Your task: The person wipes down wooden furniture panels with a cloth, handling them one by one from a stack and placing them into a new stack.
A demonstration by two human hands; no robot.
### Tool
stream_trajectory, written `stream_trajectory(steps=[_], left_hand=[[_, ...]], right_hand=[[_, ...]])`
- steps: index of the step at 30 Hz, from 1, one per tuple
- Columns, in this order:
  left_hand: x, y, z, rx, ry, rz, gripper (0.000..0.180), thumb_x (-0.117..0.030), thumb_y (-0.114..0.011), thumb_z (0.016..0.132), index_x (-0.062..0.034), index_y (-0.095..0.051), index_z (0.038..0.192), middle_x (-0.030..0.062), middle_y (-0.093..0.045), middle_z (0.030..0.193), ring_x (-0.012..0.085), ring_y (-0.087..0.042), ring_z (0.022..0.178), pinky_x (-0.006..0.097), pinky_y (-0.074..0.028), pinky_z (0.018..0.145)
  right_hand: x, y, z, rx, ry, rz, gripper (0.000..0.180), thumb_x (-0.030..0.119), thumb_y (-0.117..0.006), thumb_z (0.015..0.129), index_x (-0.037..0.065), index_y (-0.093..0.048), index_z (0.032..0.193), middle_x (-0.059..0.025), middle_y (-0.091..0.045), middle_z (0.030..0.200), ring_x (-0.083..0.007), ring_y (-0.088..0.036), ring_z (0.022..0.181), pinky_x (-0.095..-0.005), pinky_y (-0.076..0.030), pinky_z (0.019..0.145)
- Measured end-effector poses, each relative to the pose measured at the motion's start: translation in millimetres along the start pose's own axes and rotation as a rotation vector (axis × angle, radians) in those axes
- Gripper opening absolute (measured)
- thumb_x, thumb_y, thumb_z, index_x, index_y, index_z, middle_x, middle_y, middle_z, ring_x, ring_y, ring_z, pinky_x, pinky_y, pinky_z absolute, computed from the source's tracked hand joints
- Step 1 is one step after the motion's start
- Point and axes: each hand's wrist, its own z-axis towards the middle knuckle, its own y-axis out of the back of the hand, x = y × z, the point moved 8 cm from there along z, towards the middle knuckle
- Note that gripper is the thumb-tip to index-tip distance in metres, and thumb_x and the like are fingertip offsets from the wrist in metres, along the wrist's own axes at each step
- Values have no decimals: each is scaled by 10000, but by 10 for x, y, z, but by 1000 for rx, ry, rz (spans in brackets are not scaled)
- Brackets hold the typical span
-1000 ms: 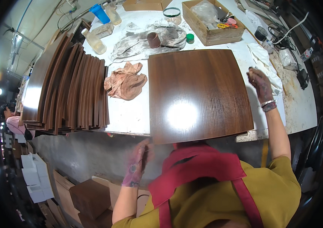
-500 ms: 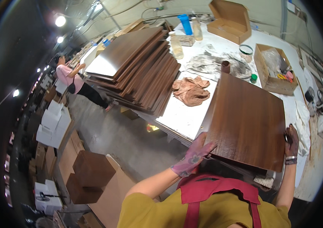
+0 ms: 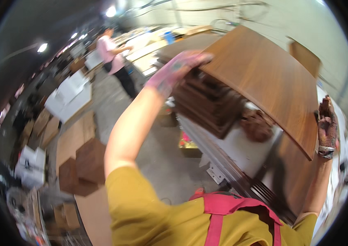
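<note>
A brown wood-grain panel (image 3: 264,78) is raised above the worktable, tilted, between my two hands. My left hand (image 3: 182,67), in a stained pink glove and blurred, grips its left edge. My right hand (image 3: 327,125), in a dark-stained glove, bears against the opposite edge with its fingers rather straight. Under the lifted panel a stack of brown panels (image 3: 206,104) shows in part. A crumpled brown cloth (image 3: 258,125) lies beside the stack on the white tabletop (image 3: 233,147). Another brown panel (image 3: 299,176) lies on the table below, partly hidden by the raised one.
A person in a pink top (image 3: 114,57) stands at a far bench on the left. An open cardboard box (image 3: 305,57) is partly hidden behind the panel. Brown boards (image 3: 90,164) and white pieces (image 3: 69,94) stand to the left, across the grey floor (image 3: 149,151).
Both hands have lifted the panel off the table and carried it up and away from me, toward the stack. Another brown panel now shows where it lay. My view has turned left.
</note>
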Motion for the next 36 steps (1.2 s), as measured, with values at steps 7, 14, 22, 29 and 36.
stream_trajectory(steps=[7, 14, 22, 29, 36], left_hand=[[860, 1587, 853, -4, -175, -153, 419, -341, -716, 881, -109, -644, 1222, 52, -646, 1031, 107, -621, 853, 258, -540, 699], [1401, 2236, 1342, -20, 176, 700, 384, -385, -649, 904, -111, -667, 1172, 129, -657, 1136, 263, -634, 988, 352, -535, 808], [2024, 2107, 2142, 37, -622, 1362, 372, -243, -507, 967, -80, -576, 1294, 162, -604, 1265, 319, -572, 1168, 381, -466, 966], [2299, 2930, 2743, -175, -416, 933, 361, -219, -485, 997, 0, -606, 1257, 163, -650, 1210, 304, -613, 1126, 351, -471, 959], [1, 725, 216, -683, -900, 595, 403, -238, -365, 1060, 54, -552, 1265, 183, -594, 1277, 226, -600, 1109, 350, -511, 924]], right_hand=[[-1366, -812, 1210, -46, -189, 32, 392, 70, -620, 907, -14, -567, 1287, -66, -591, 1322, -168, -541, 1229, -305, -437, 1045], [-1654, -1964, 898, -79, 148, -523, 396, 177, -598, 937, -6, -556, 1285, -90, -609, 1246, -183, -586, 1153, -342, -433, 1038], [-2339, -2783, 1232, -39, 454, -976, 245, 193, -683, 889, 84, -637, 1103, -57, -612, 1049, -161, -604, 988, -310, -510, 863], [-2216, -2384, 1193, -111, 154, -269, 282, 159, -717, 877, 62, -642, 1131, -22, -663, 998, -95, -625, 914, -237, -501, 807], [-1145, -66, -613, -583, -51, -298, 265, 141, -682, 887, 40, -641, 1129, -49, -663, 1061, -135, -624, 947, -250, -524, 798]])
